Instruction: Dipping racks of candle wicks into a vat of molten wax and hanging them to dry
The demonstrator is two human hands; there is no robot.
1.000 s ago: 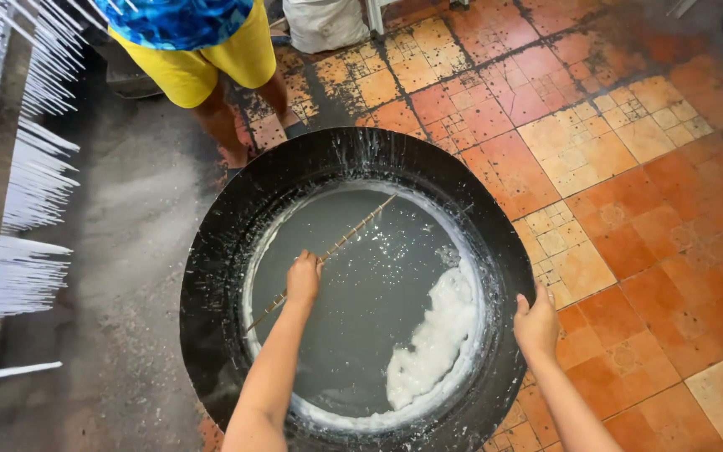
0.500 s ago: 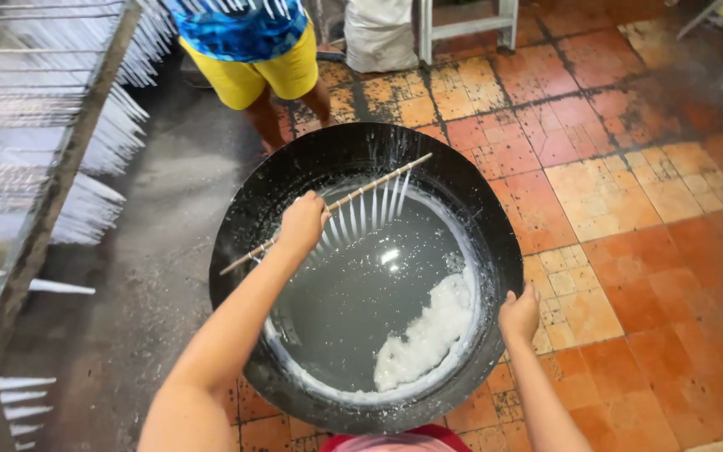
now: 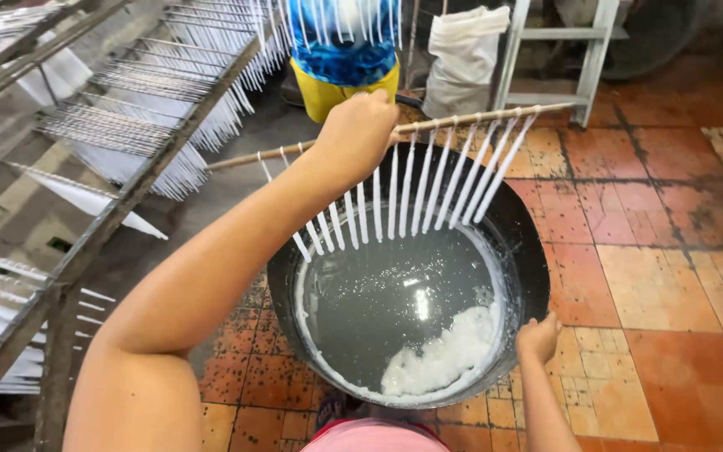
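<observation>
One stick (image 3: 479,117), left hand (image 3: 360,134) clamped around it near mid-length, fingers closed tight. Stick was held roughly level, slightly higher at its far right end, above the black pan (image 3: 537,251). A row of thin white candles (image 3: 428,184) hung from it, swung a little off vertical, tips clear of the grey liquid (image 3: 395,301) and apart from each other. Most hung right of the fist, a few to its left.

Right hand (image 3: 537,336) rested on the pan's near rim, fingers curled over the edge, gripping it.

My read: the dip stroke was done and this was the lift-out, candles out over the pan. Any next move called for a level stick and a slow carry, so the candles didn't swing into one another or hit the rim.

White froth (image 3: 445,356) sat against the near right wall of the pan. Drying rack (image 3: 127,184) loaded with similar sticks stood to the left, near the raised arm. Another person (image 3: 345,50) stood just beyond the pan; white sack (image 3: 462,59) and stepladder (image 3: 587,59) behind, on the orange tiled floor (image 3: 671,293).
</observation>
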